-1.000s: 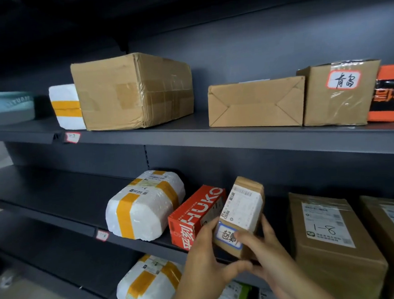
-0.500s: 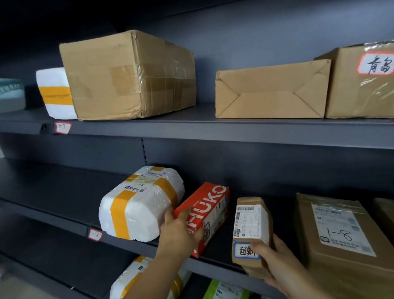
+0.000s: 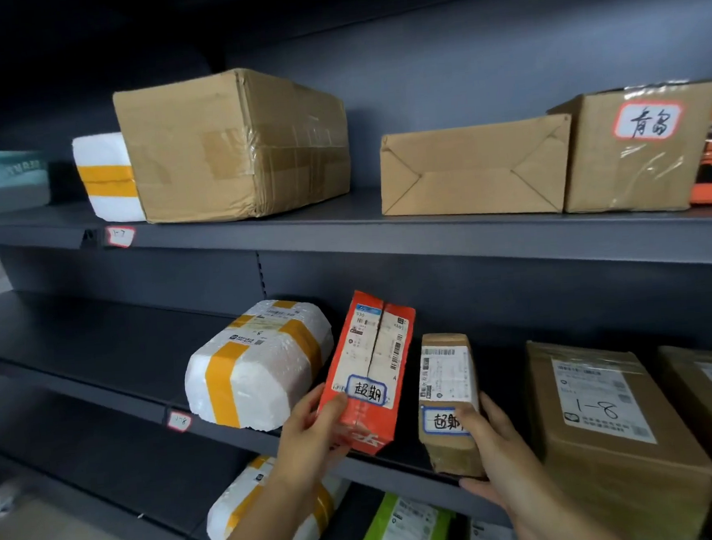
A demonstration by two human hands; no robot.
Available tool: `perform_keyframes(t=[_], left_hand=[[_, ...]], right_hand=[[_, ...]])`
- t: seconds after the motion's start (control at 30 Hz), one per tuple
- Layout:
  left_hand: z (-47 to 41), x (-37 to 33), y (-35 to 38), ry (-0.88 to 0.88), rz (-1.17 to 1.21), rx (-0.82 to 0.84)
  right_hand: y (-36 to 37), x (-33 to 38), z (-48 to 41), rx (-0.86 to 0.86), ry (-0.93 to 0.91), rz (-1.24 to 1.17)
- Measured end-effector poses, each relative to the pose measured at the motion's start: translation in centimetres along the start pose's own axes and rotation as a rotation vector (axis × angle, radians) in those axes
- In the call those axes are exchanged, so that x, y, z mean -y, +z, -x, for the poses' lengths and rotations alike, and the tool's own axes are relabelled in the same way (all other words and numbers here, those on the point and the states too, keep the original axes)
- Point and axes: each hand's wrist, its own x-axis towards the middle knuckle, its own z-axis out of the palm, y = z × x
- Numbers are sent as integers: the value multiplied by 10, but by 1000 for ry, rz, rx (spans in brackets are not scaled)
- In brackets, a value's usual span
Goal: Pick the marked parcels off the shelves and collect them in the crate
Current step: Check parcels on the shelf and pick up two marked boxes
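My left hand point(image 3: 311, 433) grips the lower end of a red parcel point(image 3: 370, 366), tilted upright in front of the middle shelf point(image 3: 143, 408); its white shipping label carries a blue-bordered handwritten sticker. My right hand point(image 3: 493, 442) holds a small brown parcel point(image 3: 449, 394) upright just to the right, thumb over its own blue-bordered sticker. The two parcels stand side by side, slightly apart. No crate is in view.
A white foam parcel with orange tape point(image 3: 259, 362) lies left of the red parcel. Brown boxes marked 1-8 point(image 3: 604, 420) sit on the right. The top shelf holds a large carton point(image 3: 229, 145), a flat brown parcel point(image 3: 474, 171) and a red-stickered box point(image 3: 638, 149). More parcels lie below.
My left hand took hold of the red parcel and raised it on end, label facing me. My right hand kept the small brown parcel, now beside the red one.
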Motion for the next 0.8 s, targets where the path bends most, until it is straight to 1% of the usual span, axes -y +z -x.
perform_keyframes(t=[0.1, 0.17, 0.23, 0.37, 0.47, 0.6, 0.73, 0.8], left_hand=[[17, -1, 2, -27, 151, 56], [28, -2, 7, -49, 213, 74], [39, -2, 12, -59, 243, 91], [53, -1, 16, -54, 249, 74], [56, 1, 14, -66, 265, 61], [57, 2, 11, -65, 263, 58], [55, -3, 6, -43, 228, 43], [54, -5, 4, -71, 207, 35]], right_hand=[[2, 2, 7, 44, -29, 16], [5, 6, 12, 97, -47, 6], [6, 8, 16, 139, -70, -9], [2, 2, 21, 185, -136, 42], [1, -5, 20, 154, -159, 86], [6, -12, 17, 65, -174, 182], [6, -13, 13, 47, -183, 228], [6, -11, 14, 47, -159, 227]])
